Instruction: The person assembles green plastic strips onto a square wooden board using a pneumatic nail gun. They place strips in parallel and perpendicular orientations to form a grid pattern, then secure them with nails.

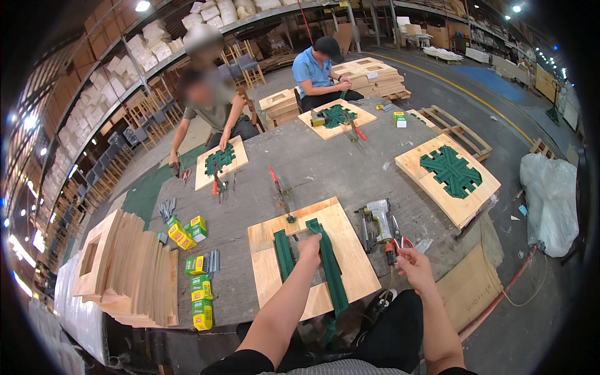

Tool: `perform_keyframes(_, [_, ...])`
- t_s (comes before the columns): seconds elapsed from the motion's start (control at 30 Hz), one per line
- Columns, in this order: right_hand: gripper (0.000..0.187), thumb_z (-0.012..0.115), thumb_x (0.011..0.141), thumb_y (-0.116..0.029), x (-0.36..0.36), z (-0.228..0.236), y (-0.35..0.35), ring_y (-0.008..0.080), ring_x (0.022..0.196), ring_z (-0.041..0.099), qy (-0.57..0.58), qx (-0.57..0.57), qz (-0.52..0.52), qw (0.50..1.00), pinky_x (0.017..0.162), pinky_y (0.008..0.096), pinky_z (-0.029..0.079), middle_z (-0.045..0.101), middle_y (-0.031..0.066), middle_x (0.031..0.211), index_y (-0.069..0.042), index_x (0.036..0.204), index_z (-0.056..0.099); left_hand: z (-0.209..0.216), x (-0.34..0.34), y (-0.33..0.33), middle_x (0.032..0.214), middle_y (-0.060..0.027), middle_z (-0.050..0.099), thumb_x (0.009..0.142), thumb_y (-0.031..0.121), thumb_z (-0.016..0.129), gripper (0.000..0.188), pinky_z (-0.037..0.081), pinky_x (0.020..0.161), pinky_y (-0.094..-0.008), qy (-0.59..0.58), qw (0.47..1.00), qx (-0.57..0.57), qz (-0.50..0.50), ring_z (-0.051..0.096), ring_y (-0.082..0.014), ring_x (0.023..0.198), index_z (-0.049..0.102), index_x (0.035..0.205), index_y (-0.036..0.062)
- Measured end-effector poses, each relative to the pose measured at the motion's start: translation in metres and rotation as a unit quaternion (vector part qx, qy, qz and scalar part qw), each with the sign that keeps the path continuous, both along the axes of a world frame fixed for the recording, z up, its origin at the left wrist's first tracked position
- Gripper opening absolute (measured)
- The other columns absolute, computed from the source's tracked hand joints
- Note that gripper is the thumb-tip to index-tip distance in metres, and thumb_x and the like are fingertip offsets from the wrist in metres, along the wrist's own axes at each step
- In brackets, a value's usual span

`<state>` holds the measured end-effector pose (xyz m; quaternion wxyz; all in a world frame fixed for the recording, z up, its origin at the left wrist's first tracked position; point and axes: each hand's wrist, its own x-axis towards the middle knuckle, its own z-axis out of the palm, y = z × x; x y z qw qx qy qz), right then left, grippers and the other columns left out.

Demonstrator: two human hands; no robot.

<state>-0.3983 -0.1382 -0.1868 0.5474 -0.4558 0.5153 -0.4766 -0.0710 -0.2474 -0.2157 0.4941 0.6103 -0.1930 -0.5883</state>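
Observation:
My left hand (309, 247) is closed on a green webbing strap (331, 270) near its far end. The strap runs across a light wooden frame (356, 253) and hangs over the table's near edge. To its left, a second green strap (284, 255) spans the frame's opening. My right hand (415, 270) is half curled, its fingers apart, just right of the frame. Beside its fingertips are a silver staple gun (379, 220) with an orange end and red-handled scissors (406, 242). Pliers with a red handle (275, 177) lie beyond the frame.
Frame boards are stacked (134, 269) at left, beside yellow-green boxes (201, 287) and loose staple strips (214, 260). A woven panel (451, 172) lies on boards at right. Two people work across the table: one in a blue shirt (314, 70), another in a grey-green shirt (215, 112).

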Motion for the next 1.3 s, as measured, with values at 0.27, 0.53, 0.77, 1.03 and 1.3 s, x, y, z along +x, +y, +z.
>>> perform_keyframes(0.27, [0.039, 0.054, 0.108, -0.029, 0.058, -0.035, 0.013, 0.0218, 0.092, 0.072, -0.067, 0.187, 0.128, 0.972, 0.076, 0.0332, 0.057, 0.072, 0.0143, 0.111, 0.001, 0.132, 0.059, -0.015, -0.039, 0.174, 0.131, -0.0226, 0.065, 0.110, 0.036, 0.047, 0.050, 0.054, 0.104, -0.0473, 0.259, 0.943, 0.032, -0.204, 0.066, -0.0353, 0.119, 0.050, 0.139, -0.0051])
perform_keyframes(0.53, [0.051, 0.035, 0.113, -0.040, 0.142, -0.054, 0.023, 0.0308, 0.101, 0.070, -0.265, 0.354, 0.286, 0.850, 0.088, 0.0455, 0.059, 0.069, 0.0186, 0.119, 0.002, 0.132, 0.057, -0.015, -0.052, 0.263, 0.137, -0.0215, 0.063, 0.111, 0.044, 0.039, 0.059, 0.048, 0.112, -0.0434, 0.238, 0.908, 0.013, -0.343, 0.060, -0.0308, 0.131, 0.052, 0.140, -0.0064])
perform_keyframes(0.77, [0.039, 0.037, 0.114, -0.037, 0.145, -0.059, 0.048, 0.0156, 0.063, 0.052, -0.260, 0.348, 0.224, 0.873, 0.059, 0.0334, 0.047, 0.057, 0.0026, 0.079, -0.003, 0.112, 0.056, -0.042, -0.053, 0.286, 0.136, -0.0072, 0.067, 0.111, 0.048, 0.042, 0.055, 0.045, 0.106, -0.0338, 0.063, 0.859, -0.068, -0.504, 0.060, -0.0178, 0.126, 0.063, 0.137, 0.0051])
perform_keyframes(1.03, [0.033, 0.042, 0.112, -0.035, 0.144, -0.069, 0.098, 0.0091, 0.049, 0.035, -0.128, 0.278, 0.122, 0.944, 0.043, 0.0278, 0.029, 0.046, -0.0026, 0.066, -0.007, 0.100, 0.055, -0.014, -0.006, 0.260, 0.095, -0.0164, 0.075, 0.095, 0.028, 0.065, 0.024, 0.056, 0.077, -0.0448, -0.454, 0.756, -0.171, -0.439, 0.073, -0.0333, 0.088, 0.075, 0.106, 0.0096])
perform_keyframes(1.3, [0.035, 0.045, 0.111, -0.035, 0.152, -0.081, 0.113, 0.0102, 0.046, 0.037, -0.083, 0.248, 0.101, 0.960, 0.040, 0.0287, 0.028, 0.051, 0.0000, 0.066, -0.006, 0.097, 0.058, -0.011, -0.016, 0.214, 0.164, -0.0139, 0.033, 0.085, 0.019, 0.066, 0.075, 0.021, 0.123, -0.0598, -0.662, 0.566, -0.347, -0.348, 0.026, -0.0415, 0.153, 0.041, 0.155, 0.0120])
